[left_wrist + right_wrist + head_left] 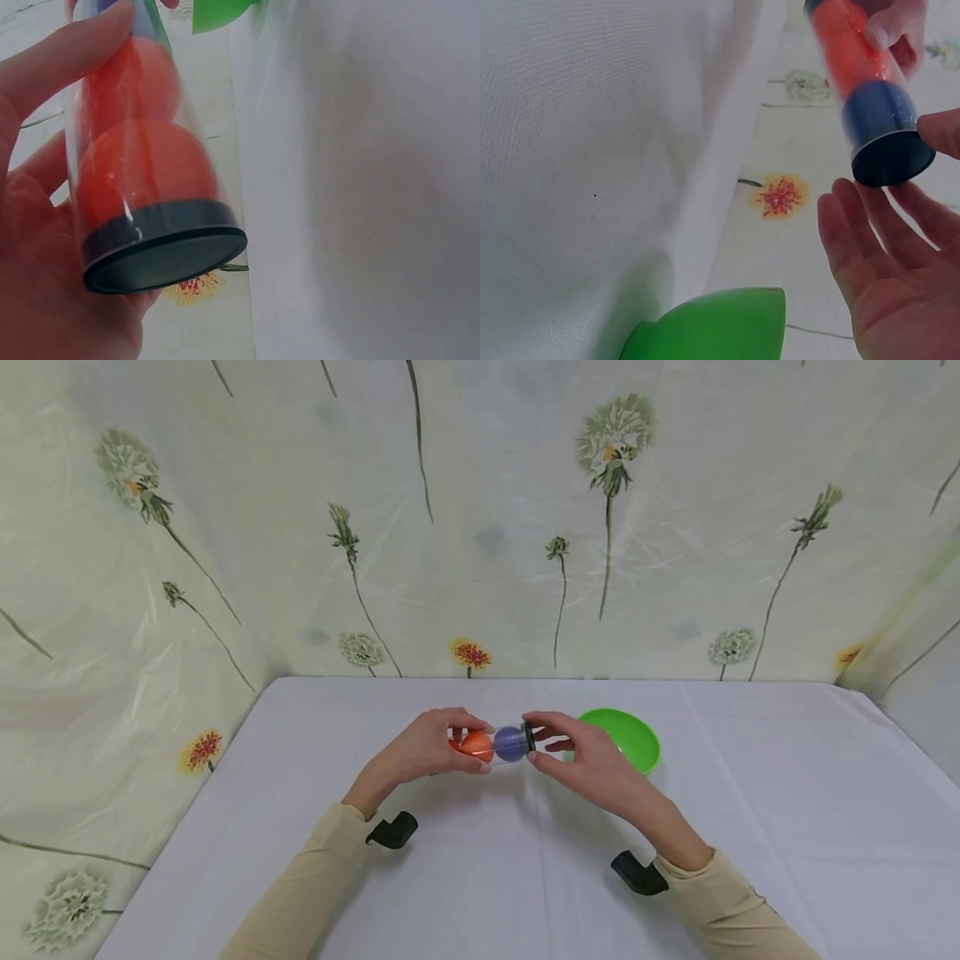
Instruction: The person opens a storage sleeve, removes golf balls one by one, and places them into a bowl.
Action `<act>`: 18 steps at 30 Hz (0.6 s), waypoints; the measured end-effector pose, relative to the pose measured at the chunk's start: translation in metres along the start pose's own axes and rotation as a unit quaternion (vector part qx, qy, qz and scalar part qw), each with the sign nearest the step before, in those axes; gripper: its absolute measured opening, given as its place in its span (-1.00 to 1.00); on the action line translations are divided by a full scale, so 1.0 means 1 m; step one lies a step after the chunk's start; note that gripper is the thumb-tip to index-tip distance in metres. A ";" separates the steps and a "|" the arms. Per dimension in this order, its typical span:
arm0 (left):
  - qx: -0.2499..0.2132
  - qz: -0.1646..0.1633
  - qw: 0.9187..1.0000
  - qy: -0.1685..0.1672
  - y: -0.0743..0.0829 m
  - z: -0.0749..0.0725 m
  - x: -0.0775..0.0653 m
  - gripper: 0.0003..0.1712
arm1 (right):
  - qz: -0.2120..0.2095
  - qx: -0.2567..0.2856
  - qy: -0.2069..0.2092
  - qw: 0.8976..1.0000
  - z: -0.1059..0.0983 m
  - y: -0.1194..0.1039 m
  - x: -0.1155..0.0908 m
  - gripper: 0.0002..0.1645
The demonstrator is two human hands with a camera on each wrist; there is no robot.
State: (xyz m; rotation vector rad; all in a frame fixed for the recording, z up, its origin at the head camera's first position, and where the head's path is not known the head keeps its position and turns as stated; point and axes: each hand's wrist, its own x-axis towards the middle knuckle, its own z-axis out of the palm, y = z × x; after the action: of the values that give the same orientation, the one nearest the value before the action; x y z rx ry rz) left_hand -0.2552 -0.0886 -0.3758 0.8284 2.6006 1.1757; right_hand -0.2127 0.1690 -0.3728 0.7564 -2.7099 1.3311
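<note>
A clear plastic tube [493,758] lies roughly level above the table, gripped near its left end by my left hand [431,747]. Inside are two orange balls [150,165] and a blue ball [511,743] in a row. A black cap [161,247] closes the left end. At the right end, the thumb and forefinger of my right hand [596,764] pinch another black cap [894,159], which sits on the tube beside the blue ball. The other right fingers spread below that cap, in the right wrist view.
A green bowl [630,739] stands tilted-looking behind my right hand, partly hidden by it. White cloth covers the table [480,877]. A curtain with a dandelion print [480,527] hangs behind and at the sides. Black mounts [393,831] sit at both wrists.
</note>
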 end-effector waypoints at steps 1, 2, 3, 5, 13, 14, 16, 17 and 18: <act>0.000 -0.001 1.000 0.000 0.000 0.000 0.000 -0.46 | 0.003 0.002 -0.002 1.000 0.000 0.000 0.000 -0.44; 0.001 -0.002 1.000 -0.001 0.001 0.000 0.000 -0.45 | 0.004 0.005 -0.004 1.000 0.001 0.000 0.001 -0.45; 0.001 -0.003 1.000 -0.001 0.001 0.000 -0.001 -0.46 | 0.006 0.006 -0.004 1.000 0.001 0.001 0.001 -0.45; 0.003 -0.003 1.000 0.000 0.002 0.000 -0.001 -0.46 | 0.010 0.010 -0.004 1.000 0.001 0.002 0.001 -0.46; 0.013 0.003 1.000 0.005 0.001 0.002 -0.001 -0.47 | 0.023 0.033 0.020 0.999 0.005 0.001 0.002 -0.46; 0.014 0.005 1.000 0.006 0.001 0.002 -0.001 -0.46 | 0.022 0.035 0.024 0.999 0.005 0.001 0.002 -0.46; 0.013 0.009 1.000 0.007 0.000 0.002 -0.001 -0.46 | 0.020 0.036 0.032 0.999 0.007 0.000 0.002 -0.46; 0.011 0.012 1.000 0.007 0.000 0.002 0.000 -0.46 | 0.019 0.039 0.035 0.998 0.008 0.000 0.003 -0.47; 0.010 0.014 1.000 0.007 -0.001 0.003 0.000 -0.46 | 0.017 0.041 0.039 0.998 0.009 0.000 0.003 -0.47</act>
State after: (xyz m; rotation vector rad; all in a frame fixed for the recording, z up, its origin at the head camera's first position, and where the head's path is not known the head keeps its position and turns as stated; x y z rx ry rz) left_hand -0.2542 -0.0875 -0.3780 0.8664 2.6246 1.1699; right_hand -0.2136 0.1613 -0.3775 0.6528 -2.6348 1.4547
